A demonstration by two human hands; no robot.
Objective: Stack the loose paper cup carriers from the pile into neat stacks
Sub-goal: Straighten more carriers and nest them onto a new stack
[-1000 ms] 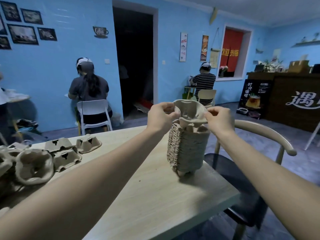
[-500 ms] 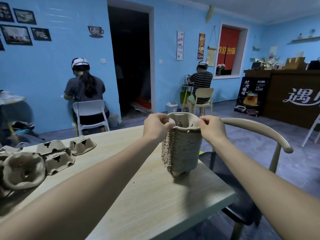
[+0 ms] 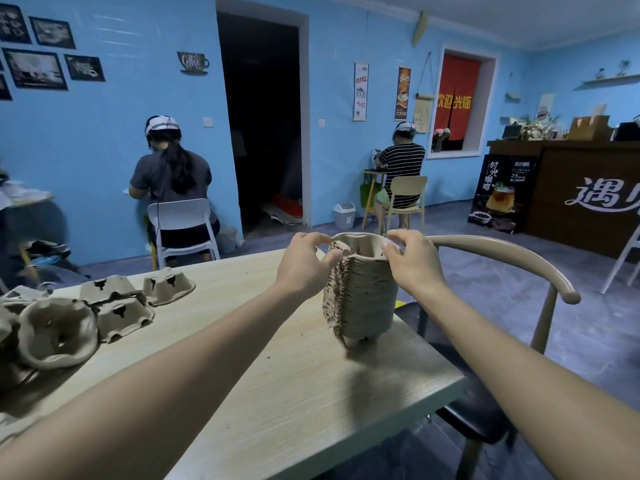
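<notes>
A tall stack of brown paper cup carriers [image 3: 363,296] stands near the right end of the wooden table [image 3: 277,393]. The top carrier [image 3: 360,242] sits nested on the stack. My left hand [image 3: 304,263] pinches its left rim between fingers and thumb. My right hand [image 3: 410,259] pinches its right rim. A pile of loose carriers [image 3: 76,317] lies at the table's left end, some upside down.
A wooden armchair [image 3: 512,258] stands right of the table, its black seat under the table's corner. Two people sit with their backs to me at the blue wall. A dark counter [image 3: 581,199] stands at the far right.
The top carrier, held tilted above the stack a second ago, has been lowered and pushed down onto it. Both hands stayed on its rim and came down with it.
</notes>
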